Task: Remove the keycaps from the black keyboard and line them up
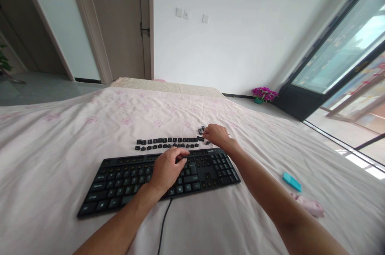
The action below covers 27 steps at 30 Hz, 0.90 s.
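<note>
left hand lay half-open, empty, on keyboard; right hand curled at far keycaps, hold unclear.

Wearer's own body, head view: two bare hands, left and right. Left wrist and right wrist bare, narrower than the limbs behind them. Left forearm and right forearm uncovered over all visible length, smooth in outline, broadening toward the lower frame edge. Left thumb distinct, tapered. Right fingertips partly hidden; nail detail too small to resolve.
</note>
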### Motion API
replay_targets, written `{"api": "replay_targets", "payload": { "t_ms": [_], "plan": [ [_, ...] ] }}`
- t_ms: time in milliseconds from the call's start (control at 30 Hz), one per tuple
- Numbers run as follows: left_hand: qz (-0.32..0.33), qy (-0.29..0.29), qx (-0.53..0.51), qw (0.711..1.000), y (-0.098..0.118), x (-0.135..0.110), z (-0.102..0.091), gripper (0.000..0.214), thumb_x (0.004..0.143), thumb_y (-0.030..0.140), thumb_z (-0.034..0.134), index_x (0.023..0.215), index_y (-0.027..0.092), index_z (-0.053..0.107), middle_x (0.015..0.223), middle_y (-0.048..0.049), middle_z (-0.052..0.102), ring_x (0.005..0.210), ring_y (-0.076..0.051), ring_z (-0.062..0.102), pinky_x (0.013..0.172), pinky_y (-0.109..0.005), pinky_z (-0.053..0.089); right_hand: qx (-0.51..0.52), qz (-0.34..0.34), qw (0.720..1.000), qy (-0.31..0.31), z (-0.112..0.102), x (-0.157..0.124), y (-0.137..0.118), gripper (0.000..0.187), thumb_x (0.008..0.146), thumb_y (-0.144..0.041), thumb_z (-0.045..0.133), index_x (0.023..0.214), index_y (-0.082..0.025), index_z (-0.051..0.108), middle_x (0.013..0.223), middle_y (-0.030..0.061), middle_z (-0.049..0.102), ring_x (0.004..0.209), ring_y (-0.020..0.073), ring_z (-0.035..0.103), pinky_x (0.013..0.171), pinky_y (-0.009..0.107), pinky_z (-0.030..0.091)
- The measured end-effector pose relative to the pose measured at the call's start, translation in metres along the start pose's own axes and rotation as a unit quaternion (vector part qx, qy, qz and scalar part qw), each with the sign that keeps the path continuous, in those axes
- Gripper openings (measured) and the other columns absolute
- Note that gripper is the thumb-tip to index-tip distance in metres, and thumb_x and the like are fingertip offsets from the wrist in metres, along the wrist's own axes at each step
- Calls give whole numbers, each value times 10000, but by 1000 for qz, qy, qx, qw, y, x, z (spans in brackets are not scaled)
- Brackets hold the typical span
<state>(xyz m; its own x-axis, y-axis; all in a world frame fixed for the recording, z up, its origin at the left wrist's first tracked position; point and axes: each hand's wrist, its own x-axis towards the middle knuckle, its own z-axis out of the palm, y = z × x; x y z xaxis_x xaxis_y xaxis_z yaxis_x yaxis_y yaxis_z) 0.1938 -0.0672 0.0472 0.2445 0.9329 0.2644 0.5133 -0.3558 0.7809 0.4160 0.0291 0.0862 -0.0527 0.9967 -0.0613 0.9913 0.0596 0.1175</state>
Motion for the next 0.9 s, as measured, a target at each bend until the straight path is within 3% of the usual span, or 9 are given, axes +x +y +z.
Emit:
{"api": "replay_targets", "payload": {
  "t_ms": [300, 467, 633, 900],
  "plan": [
    [-1, -4, 1, 1000, 0, 0, 0, 207, 762, 162, 571, 924, 238, 675, 946, 20, 688, 824, -141, 624, 797, -268, 470, 78, 82, 992, 54, -2, -4, 39, 258, 796, -348, 538, 935, -263, 738, 885, 51, 713, 789, 194, 616, 625, 248, 359],
    [-1, -4, 3, 1000, -1, 0, 1, 206, 762, 164, 572, 923, 241, 675, 941, 21, 688, 814, -139, 624, 791, -265, 471, 118, 53, 991, 42, 7, -14, 60, 219, 761, -349, 589, 904, -282, 741, 876, 19, 720, 803, 189, 623, 633, 242, 371],
    [8, 1, 7, 1000, -3, 0, 2, 209, 760, 161, 573, 922, 245, 674, 944, 19, 687, 815, -139, 625, 786, -261, 473, 124, 44, 991, 14, 16, -23, 63, 248, 732, -367, 639, 955, -310, 731, 895, -5, 722, 849, 196, 626, 657, 244, 385],
    [12, 5, 7, 1000, -4, 0, 4, 212, 761, 154, 572, 920, 251, 674, 943, 25, 689, 809, -135, 628, 785, -258, 477, 89, 63, 994, 19, 26, -20, 60, 202, 745, -371, 634, 911, -315, 735, 896, 3, 709, 843, 198, 615, 647, 249, 377]
  ]
}}
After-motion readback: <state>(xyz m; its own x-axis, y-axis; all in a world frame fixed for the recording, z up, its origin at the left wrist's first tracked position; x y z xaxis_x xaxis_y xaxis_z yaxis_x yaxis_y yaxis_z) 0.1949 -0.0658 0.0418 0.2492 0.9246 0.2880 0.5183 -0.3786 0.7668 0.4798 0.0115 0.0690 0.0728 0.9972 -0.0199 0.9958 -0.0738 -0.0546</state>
